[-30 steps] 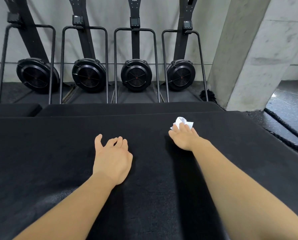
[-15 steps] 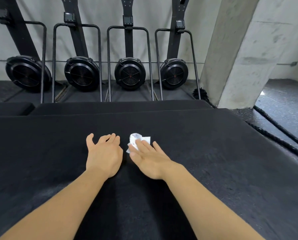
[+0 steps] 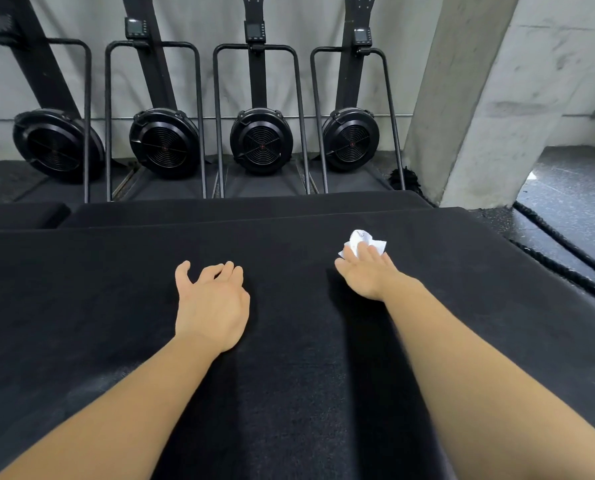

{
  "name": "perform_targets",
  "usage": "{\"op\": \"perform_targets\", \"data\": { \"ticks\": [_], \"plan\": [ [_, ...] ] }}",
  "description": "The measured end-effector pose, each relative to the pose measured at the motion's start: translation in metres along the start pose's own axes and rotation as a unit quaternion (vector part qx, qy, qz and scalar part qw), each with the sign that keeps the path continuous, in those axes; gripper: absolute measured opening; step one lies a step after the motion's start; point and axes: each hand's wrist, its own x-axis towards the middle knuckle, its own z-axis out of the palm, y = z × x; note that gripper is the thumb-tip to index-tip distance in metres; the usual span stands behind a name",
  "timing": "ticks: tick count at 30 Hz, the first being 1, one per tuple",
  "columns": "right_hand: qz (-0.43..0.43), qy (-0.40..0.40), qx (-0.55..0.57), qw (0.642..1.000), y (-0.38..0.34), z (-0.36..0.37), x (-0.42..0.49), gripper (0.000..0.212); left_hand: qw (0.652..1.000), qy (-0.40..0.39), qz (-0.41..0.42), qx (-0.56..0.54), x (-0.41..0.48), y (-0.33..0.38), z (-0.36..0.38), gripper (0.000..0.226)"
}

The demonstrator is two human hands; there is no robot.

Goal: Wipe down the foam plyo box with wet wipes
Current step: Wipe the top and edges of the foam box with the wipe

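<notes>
On box top, head view, item list:

1. foam plyo box (image 3: 81, 306): black, matte. Top fills lower view; far edge runs across mid-frame. Task thing, directly under both hands.
2. wet wipe (image 3: 365, 239): white, crumpled. Lies on box top, far-right part, near far edge, well in from right edge.
3. right hand (image 3: 367, 273): palm down, fingers straight & flat on wipe. Pressing, not pinching; nothing curled round it. Forearm a bit blurred.
4. left hand (image 3: 211, 303): on box top near centre, well apart from wipe. Fingers loosely bent, thumb out, holds nothing; prob. a brace.
5. Beyond box far edge: lower black pad (image 3: 220, 209), then four fan machines (image 3: 261, 140) upright agst wall. Off box far-right corner: concrete pillar (image 3: 479, 98). rope (image 3: 559, 268) on floor along box right side.

Step est.: mid-wipe of top surface.

Rec.:
- Even pressure thru flat fingers so wipe slides w/ hand & doesn't bunch more.
- Overlapping passes, edge to edge.
- Unfold or turn wipe for more contact.
- Shift left hand so its patch gets done too.

Box sides not visible; progress there can't be told.
</notes>
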Motion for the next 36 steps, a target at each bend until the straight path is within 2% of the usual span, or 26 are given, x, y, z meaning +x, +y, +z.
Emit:
{"op": "perform_targets", "data": {
  "ticks": [2,6,9,13,20,28,32,36],
  "plan": [
    [0.001,-0.008,0.037,0.999,-0.017,0.005,-0.011,0.057,1.0,0.0,-0.001,0.016,-0.001,0.0,-0.003,0.042],
    [-0.051,0.01,0.033,0.998,-0.057,0.02,-0.053,0.062,0.999,-0.007,-0.04,0.01,-0.007,0.001,-0.009,0.054],
    [-0.088,-0.02,0.046,0.995,-0.089,0.032,-0.089,0.063,0.995,-0.032,-0.089,-0.033,-0.021,-0.007,-0.016,0.057],
    [-0.137,-0.053,0.038,0.988,-0.123,0.05,-0.122,0.063,0.99,-0.081,-0.109,-0.041,-0.058,-0.018,-0.022,0.057],
    [-0.16,-0.045,0.018,0.986,-0.118,0.045,-0.128,0.057,0.99,-0.089,-0.101,-0.035,-0.096,-0.01,-0.03,0.059],
    [-0.068,0.025,-0.002,0.997,-0.037,0.023,-0.087,0.048,0.996,-0.051,-0.07,0.03,-0.111,0.004,-0.025,0.063],
    [-0.008,0.015,0.022,1.0,0.002,0.014,-0.069,0.047,0.996,-0.061,-0.055,0.041,-0.111,0.005,-0.027,0.062],
    [0.02,0.022,0.043,0.999,0.001,0.015,-0.068,0.049,0.996,-0.064,-0.053,0.038,-0.112,0.006,-0.029,0.061]
  ]
}}
